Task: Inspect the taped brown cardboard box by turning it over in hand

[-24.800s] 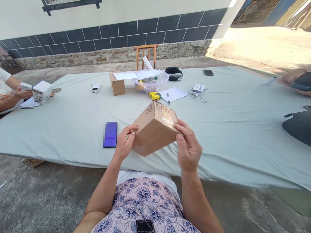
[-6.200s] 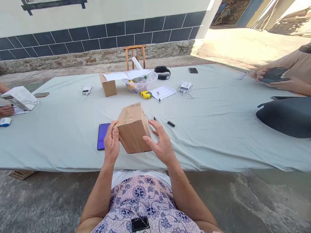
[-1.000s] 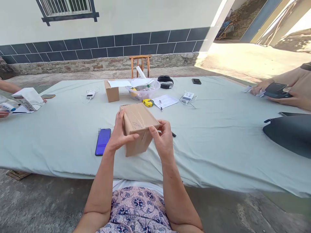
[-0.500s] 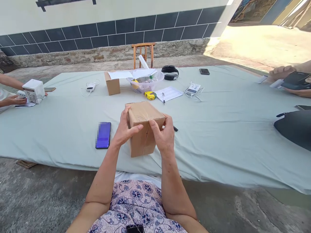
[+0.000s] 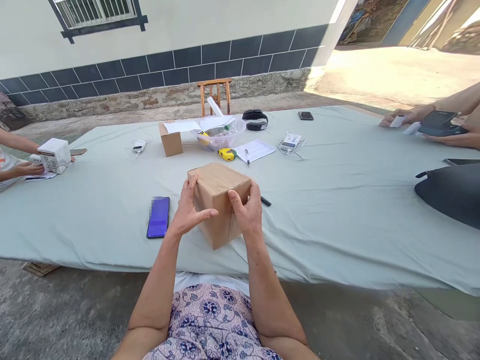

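A closed brown cardboard box (image 5: 215, 212) is in front of me at the near side of the table, turned with one corner towards me. My left hand (image 5: 185, 212) holds its left side, the fingertips at the top edge and the thumb stretched across the near side. My right hand (image 5: 249, 210) grips the right side, its thumb pressed near the top edge by the seam and its fingers wrapped behind. A phone (image 5: 158, 217) with a lit blue screen lies left of the box. Partly hidden behind my right hand is a black pen-like object (image 5: 266, 201).
Further back are a second cardboard box (image 5: 172, 144), a plastic basket (image 5: 240, 131) of items, a yellow tape measure (image 5: 227, 154), a paper sheet (image 5: 258, 149) with a pen, and a cabled white device (image 5: 291, 142). Other people's hands handle a white box (image 5: 55, 155) and a dark object (image 5: 440, 124).
The cardboard box has turned in my hands, so a corner now faces me. My view has tilted up slightly, showing more of the wall and a window.
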Tool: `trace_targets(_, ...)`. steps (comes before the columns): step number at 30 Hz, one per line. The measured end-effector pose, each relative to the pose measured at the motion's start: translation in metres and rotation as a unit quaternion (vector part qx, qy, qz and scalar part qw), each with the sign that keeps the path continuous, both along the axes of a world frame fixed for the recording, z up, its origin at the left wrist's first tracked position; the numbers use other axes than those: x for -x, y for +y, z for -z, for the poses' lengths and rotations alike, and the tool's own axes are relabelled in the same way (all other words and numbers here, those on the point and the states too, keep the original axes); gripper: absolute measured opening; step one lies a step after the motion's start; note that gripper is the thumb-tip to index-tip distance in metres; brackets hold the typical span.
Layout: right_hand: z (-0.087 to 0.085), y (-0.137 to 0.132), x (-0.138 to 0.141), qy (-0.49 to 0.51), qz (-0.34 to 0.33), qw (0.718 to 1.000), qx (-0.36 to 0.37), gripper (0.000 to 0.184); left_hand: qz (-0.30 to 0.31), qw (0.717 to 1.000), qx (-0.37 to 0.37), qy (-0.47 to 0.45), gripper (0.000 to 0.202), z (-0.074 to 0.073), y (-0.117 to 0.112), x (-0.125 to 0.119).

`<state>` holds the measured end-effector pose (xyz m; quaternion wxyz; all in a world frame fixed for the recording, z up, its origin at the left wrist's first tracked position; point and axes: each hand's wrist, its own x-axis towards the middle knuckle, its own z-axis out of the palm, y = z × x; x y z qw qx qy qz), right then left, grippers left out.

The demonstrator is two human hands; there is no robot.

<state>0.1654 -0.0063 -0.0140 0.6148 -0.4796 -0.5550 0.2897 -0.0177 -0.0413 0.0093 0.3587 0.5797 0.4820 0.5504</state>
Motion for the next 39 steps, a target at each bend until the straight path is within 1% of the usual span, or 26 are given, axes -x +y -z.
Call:
trace_targets(3, 0.0, -0.001, 0.003, -0.011, -0.025, 1.0, 0.0, 0.101, -0.006, 1.0, -0.001, 0.0, 0.114, 0.003, 0.001, 0.001)
trace_targets(5, -0.001, -0.003, 0.004, -0.018, -0.043, 0.999, 0.009, 0.105, -0.003, 1.0, 0.002, 0.001, 0.114, 0.005, 0.001, 0.002)
trace_targets(9, -0.005, -0.007, 0.003, -0.012, -0.055, 0.998, 0.029, 0.095, -0.001, 1.0, -0.005, -0.014, 0.116, 0.005, -0.001, 0.004)
trace_targets(11, -0.007, -0.009, 0.003, -0.006, -0.05, 0.998, 0.039, 0.091, 0.006, 1.0, -0.005, -0.019, 0.122, 0.005, -0.003, 0.003)
trace_targets(14, -0.009, -0.011, 0.004, 0.009, -0.05, 0.998, 0.035, 0.082, 0.012, 1.0, -0.003, -0.019, 0.13, 0.005, -0.005, 0.003)
trace_targets(17, -0.009, -0.011, 0.002, 0.033, -0.061, 0.997, 0.023, 0.071, 0.012, 1.0, -0.007, 0.0, 0.126, 0.007, -0.006, 0.005)
trace_targets(20, -0.007, -0.008, -0.002, 0.056, -0.092, 0.994, 0.022, 0.057, 0.004, 0.999, -0.019, 0.032, 0.126, 0.011, -0.004, 0.007)
trace_targets(21, -0.006, -0.007, -0.003, 0.064, -0.102, 0.992, 0.025, 0.056, -0.006, 0.999, -0.024, 0.044, 0.126, 0.012, -0.004, 0.006)
trace_targets(23, -0.001, -0.005, -0.004, 0.067, -0.101, 0.992, 0.027, 0.06, -0.046, 0.996, -0.033, 0.063, 0.127, 0.015, -0.003, 0.003)
trace_targets(26, 0.008, -0.004, 0.0, 0.011, -0.066, 0.998, -0.004, 0.074, -0.137, 0.987, -0.035, 0.073, 0.129, 0.016, -0.003, -0.004)
trace_targets(27, 0.01, -0.004, 0.002, -0.019, -0.061, 0.998, -0.024, 0.077, -0.166, 0.982, -0.036, 0.078, 0.127, 0.016, -0.004, -0.007)
trace_targets(29, 0.013, -0.006, 0.006, -0.075, -0.069, 0.993, -0.058, 0.082, -0.201, 0.973, -0.045, 0.099, 0.117, 0.015, -0.006, -0.01)
trace_targets(31, 0.012, -0.008, 0.007, -0.115, -0.075, 0.988, -0.066, 0.084, -0.211, 0.968, -0.06, 0.12, 0.1, 0.012, -0.008, -0.012)
trace_targets(32, 0.011, -0.009, 0.007, -0.124, -0.067, 0.988, -0.063, 0.082, -0.214, 0.967, -0.064, 0.123, 0.093, 0.011, -0.01, -0.012)
trace_targets(35, 0.006, -0.009, 0.002, -0.101, -0.048, 0.993, -0.041, 0.072, -0.227, 0.968, -0.043, 0.1, 0.079, 0.006, -0.013, -0.009)
trace_targets(37, 0.002, -0.007, -0.004, -0.067, -0.056, 0.996, -0.013, 0.073, -0.226, 0.97, -0.019, 0.09, 0.07, 0.003, -0.015, -0.005)
trace_targets(39, -0.001, -0.005, -0.01, -0.047, -0.07, 0.996, 0.025, 0.079, -0.211, 0.973, -0.003, 0.096, 0.061, 0.0, -0.016, -0.002)
